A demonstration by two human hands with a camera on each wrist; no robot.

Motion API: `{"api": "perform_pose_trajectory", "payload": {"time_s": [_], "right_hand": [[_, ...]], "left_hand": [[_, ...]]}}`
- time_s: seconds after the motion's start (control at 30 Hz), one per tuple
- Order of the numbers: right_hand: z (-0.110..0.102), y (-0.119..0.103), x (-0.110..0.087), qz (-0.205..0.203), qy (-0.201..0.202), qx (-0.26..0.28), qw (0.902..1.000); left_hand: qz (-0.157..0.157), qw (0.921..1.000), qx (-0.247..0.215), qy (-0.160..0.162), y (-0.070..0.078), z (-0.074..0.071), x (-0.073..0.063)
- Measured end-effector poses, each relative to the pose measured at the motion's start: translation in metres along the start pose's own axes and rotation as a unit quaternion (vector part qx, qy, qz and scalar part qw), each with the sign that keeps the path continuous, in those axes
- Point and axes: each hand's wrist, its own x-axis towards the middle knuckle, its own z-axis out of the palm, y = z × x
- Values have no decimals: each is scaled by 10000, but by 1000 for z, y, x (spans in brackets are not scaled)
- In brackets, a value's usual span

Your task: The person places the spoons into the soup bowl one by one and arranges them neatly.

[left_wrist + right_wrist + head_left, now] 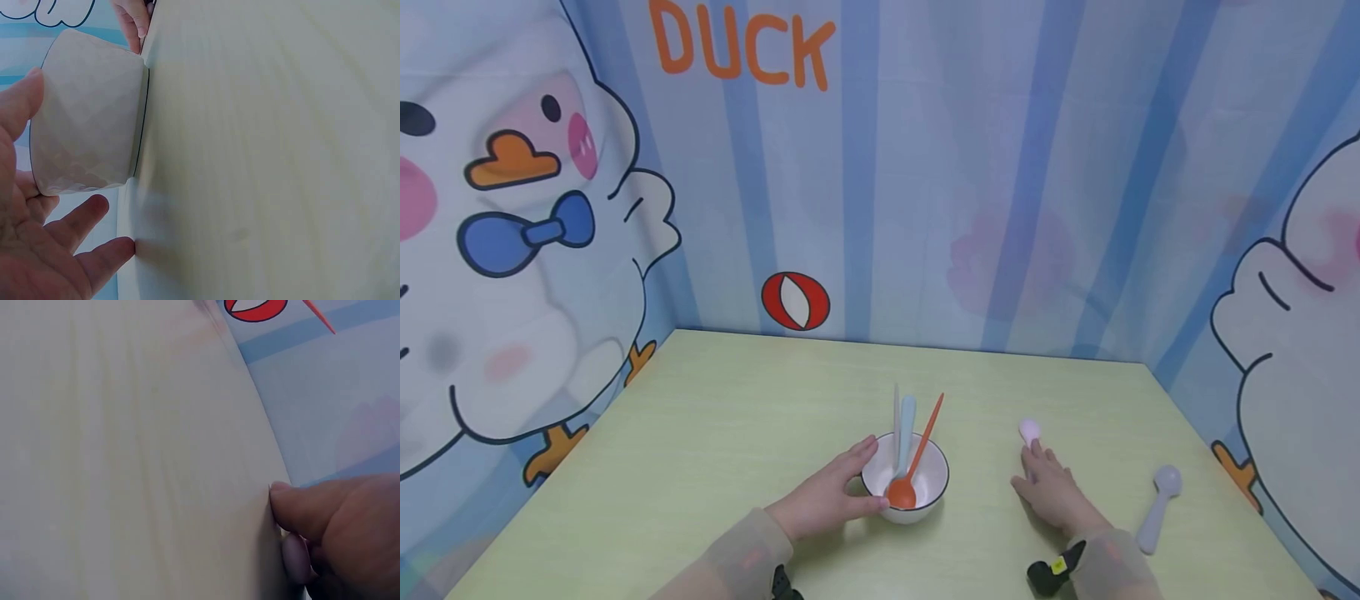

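Observation:
My left hand (831, 497) holds a white bowl (908, 516) with a dark rim by its left side, thumb at the near rim and fingers at the far one. The left wrist view shows the bowl's textured outer wall (90, 119) between thumb and fingers. In the bowl, an orange spoon (925, 437) lies scoop down, beside a light blue handle (907, 421) and a thin pale handle (896, 417). To the right, my right hand (1052, 487) grips a pink spoon (1029, 430) on the table, its scoop pointing away from me; the fingers hide most of its handle.
A lavender spoon (1167, 483) lies right of my right hand, near the table's right edge. The pale wood-look table (760, 400) ends at the back against a blue striped curtain (910, 208) with duck prints.

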Motion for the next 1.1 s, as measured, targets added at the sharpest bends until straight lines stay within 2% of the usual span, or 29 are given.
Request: {"api": "perform_pose_trajectory", "payload": {"time_s": [0.43, 0.73, 0.97, 1.1], "right_hand": [[-1, -5, -7, -547, -518, -197, 9970], [-2, -9, -14, -1172, -839, -101, 9895], [-1, -15, -16, -1015, -1055, 57, 9892], [-1, -16, -16, -1121, -1019, 26, 9885]], "left_hand": [[-45, 10000, -25, -11, 0, 0, 0], [-21, 10000, 5, -6, -1, 1, 0], [-32, 10000, -2, -16, 0, 1, -1], [-33, 10000, 23, -3, 1, 0, -1]]}}
